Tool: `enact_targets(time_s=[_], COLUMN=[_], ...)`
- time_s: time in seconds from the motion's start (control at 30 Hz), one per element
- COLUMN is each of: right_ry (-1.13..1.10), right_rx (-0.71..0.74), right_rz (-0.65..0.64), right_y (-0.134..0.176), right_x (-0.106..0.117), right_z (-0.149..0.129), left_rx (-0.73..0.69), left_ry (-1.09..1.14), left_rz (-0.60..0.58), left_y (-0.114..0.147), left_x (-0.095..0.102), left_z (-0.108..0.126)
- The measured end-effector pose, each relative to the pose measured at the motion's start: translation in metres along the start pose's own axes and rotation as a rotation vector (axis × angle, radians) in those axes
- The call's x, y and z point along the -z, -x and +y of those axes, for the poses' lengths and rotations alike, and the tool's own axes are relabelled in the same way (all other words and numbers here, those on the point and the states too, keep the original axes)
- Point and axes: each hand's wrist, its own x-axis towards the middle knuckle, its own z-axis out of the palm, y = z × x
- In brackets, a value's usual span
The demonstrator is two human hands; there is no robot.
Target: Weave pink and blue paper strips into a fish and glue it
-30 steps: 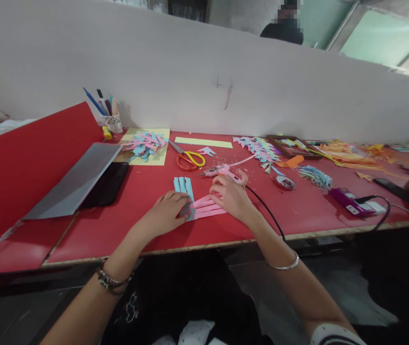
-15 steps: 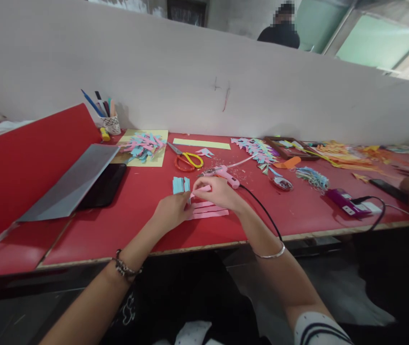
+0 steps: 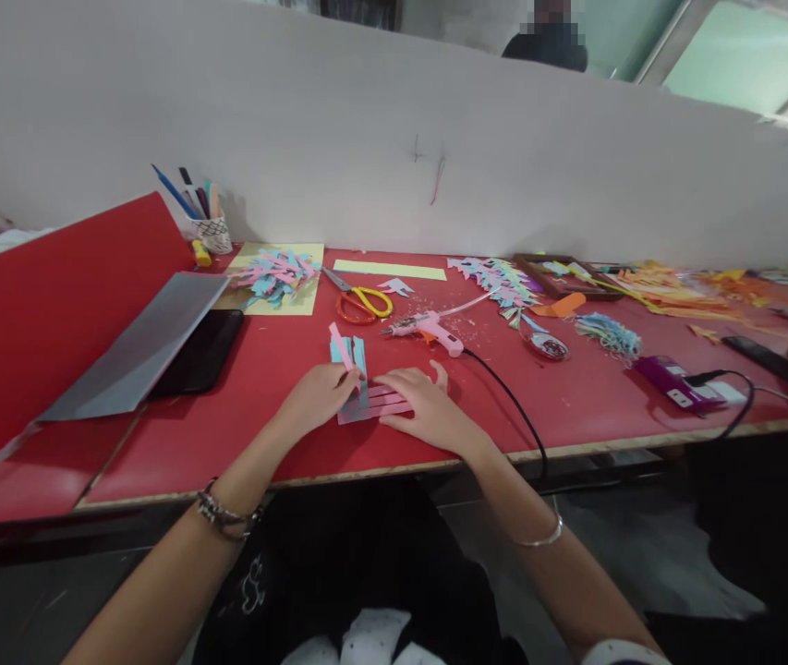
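The left hand (image 3: 324,397) is nearly closed, its fingertips and thumb gathered on the lower end of a raised pink strip (image 3: 342,346), which slants up and away just beyond them. Light blue strips (image 3: 360,355) lie under and just beyond that hand, crossing the other pink strips at its right. The right hand (image 3: 427,406) is spread open, palm down, over these flat pink strips (image 3: 381,401), its fingers resting on them and not visibly gripping anything. The two hands are near each other at the front of the red desk (image 3: 178,453).

Beyond the right hand lies a pink glue gun (image 3: 441,332), with its black cord (image 3: 504,386) running past that hand's right side. Scissors (image 3: 350,290) lie farther off, beyond both hands. Beyond the left hand and to its left, a pile of pink and blue paper pieces (image 3: 279,275) sits on a yellow sheet (image 3: 307,300).
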Motion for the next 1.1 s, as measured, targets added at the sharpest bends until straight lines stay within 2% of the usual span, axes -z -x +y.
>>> enact_targets(time_s=[0.27, 0.33, 0.4, 0.53, 0.57, 0.63, 0.67, 0.77, 0.9, 1.0, 1.1], right_ry=[-0.03, -0.04, -0.033, 0.13, 0.193, 0.327, 0.362, 0.372, 0.355, 0.349, 0.309], right_rx=[0.058, 0.042, -0.021, -0.265, -0.323, -0.444, -0.469, -0.457, -0.453, -0.479, -0.434], right_rz=[0.008, 0.045, 0.154, 0.419, 0.418, 0.301, 0.224, 0.15, 0.158, 0.179, 0.284], right_y=[-0.002, 0.0, 0.0, -0.013, -0.018, -0.029, -0.034, -0.045, -0.046, -0.04, -0.029], right_x=[0.001, 0.003, 0.009, 0.027, 0.031, 0.036, 0.036, 0.033, 0.031, 0.034, 0.034], right_z=[0.003, 0.005, 0.013, 0.042, 0.05, 0.065, 0.071, 0.081, 0.08, 0.073, 0.062], left_rx=[0.032, 0.034, 0.055, 0.079, 0.064, 0.023, 0.01, -0.008, -0.01, 0.018, 0.074], left_ry=[0.06, 0.07, 0.069, 0.095, 0.127, 0.201, 0.23, 0.288, 0.242, 0.128, 0.035], left_rz=[0.002, 0.001, 0.004, 0.044, 0.056, 0.079, 0.09, 0.138, 0.216, 0.218, 0.201], left_y=[0.004, 0.005, 0.006, 0.008, 0.009, 0.011, 0.013, 0.017, 0.021, 0.025, 0.028], left_x=[0.001, 0.001, 0.001, -0.001, -0.003, -0.005, -0.006, -0.009, -0.01, -0.01, -0.01], left_z=[-0.002, -0.002, -0.002, -0.005, -0.006, -0.007, -0.008, -0.008, -0.009, -0.011, -0.013])
